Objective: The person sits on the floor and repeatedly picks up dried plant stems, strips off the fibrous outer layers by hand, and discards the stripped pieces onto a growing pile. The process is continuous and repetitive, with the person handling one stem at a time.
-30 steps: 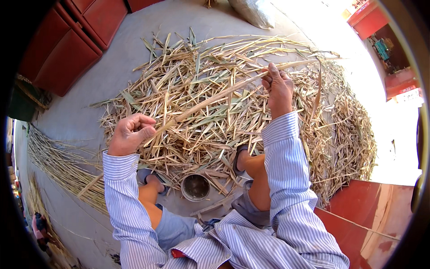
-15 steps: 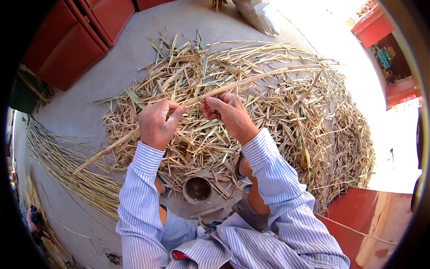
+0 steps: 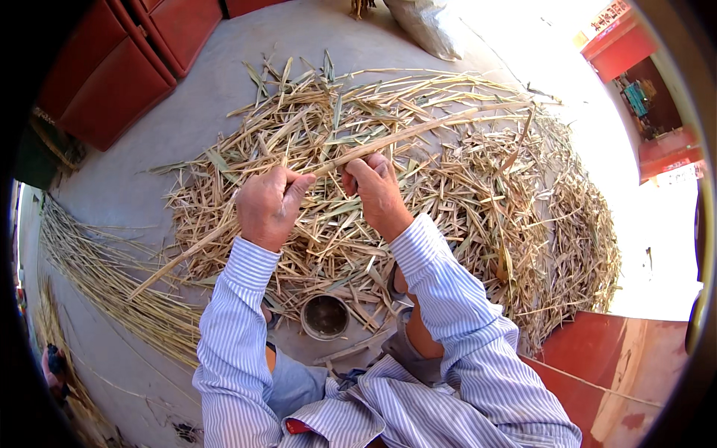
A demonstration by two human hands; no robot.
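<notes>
A long, dry, straw-coloured stalk [image 3: 418, 132] slants across in front of me, from lower left to upper right. My left hand [image 3: 267, 207] is closed around it, thumb pressed along the top. My right hand [image 3: 379, 196] is closed with thumb and fingers pinched at the stalk's near side, a little right of the left hand. The curled fingertips of the right hand are partly hidden. Beneath both hands spreads a heap of dry leaf sheaths and husks [image 3: 336, 246].
A round bowl [image 3: 346, 322] with dark contents stands between my feet. Thin peeled stalks [image 3: 119, 280] lie in a bundle at left. Red armchairs [image 3: 112, 82] stand far left, a pale sack [image 3: 426, 26] at the back. A red board [image 3: 590, 358] is near right.
My right hand has moved slightly left and its fingers have drawn closer against the stalk. The left hand has shifted slightly right, and the stalk's lower end has moved right too.
</notes>
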